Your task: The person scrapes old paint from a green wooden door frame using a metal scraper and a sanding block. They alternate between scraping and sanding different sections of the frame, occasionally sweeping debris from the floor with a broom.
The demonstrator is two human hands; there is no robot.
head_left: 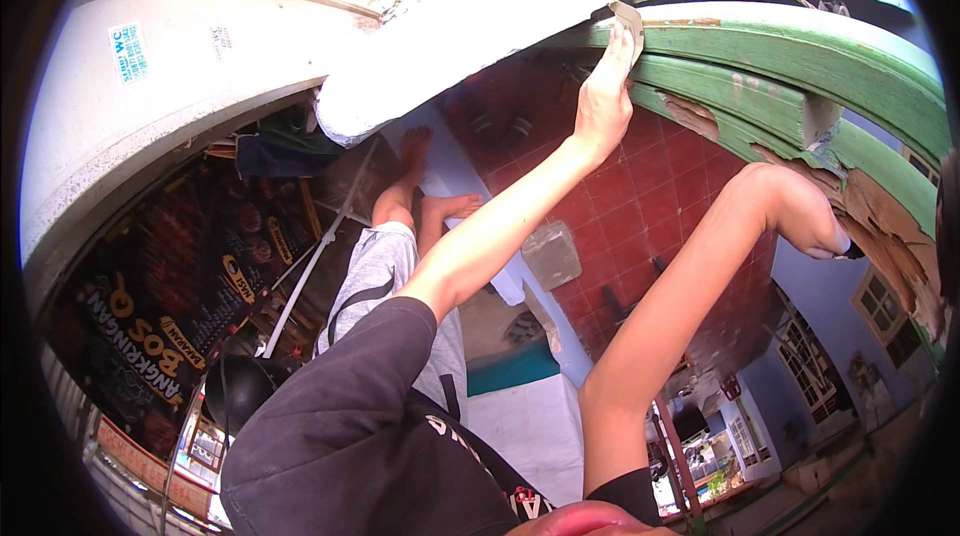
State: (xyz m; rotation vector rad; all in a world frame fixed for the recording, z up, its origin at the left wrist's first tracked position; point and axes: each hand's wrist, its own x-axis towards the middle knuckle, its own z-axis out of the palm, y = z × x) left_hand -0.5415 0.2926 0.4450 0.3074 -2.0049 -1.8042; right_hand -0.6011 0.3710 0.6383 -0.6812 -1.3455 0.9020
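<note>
The person stood high up beside a green painted wooden beam, looking down past their own bare feet to a red tiled floor far below. The beam curved across the upper right of the view, its paint flaked away in patches and its lower edge broken to bare brown wood toward the right. To the left a pale grey rounded wall closed that side off, with a white sheet lying over its top edge. Between the wall and the beam the space dropped open down to the floor, where a grey block lay on the tiles.

The left hand reached up with the arm outstretched, its fingers held together and pressed flat against a small piece of sandpaper at the beam's upper left end, where the green wood met the white sheet. The hand was fairly flat, pinning the paper to the wood rather than wrapped round it.

The right hand rested lower down against the damaged underside of the beam, wrist bent and fingers curled inward. A small dark thing showed at its fingertips, but what it was and how tightly it was gripped could not be made out.
</note>
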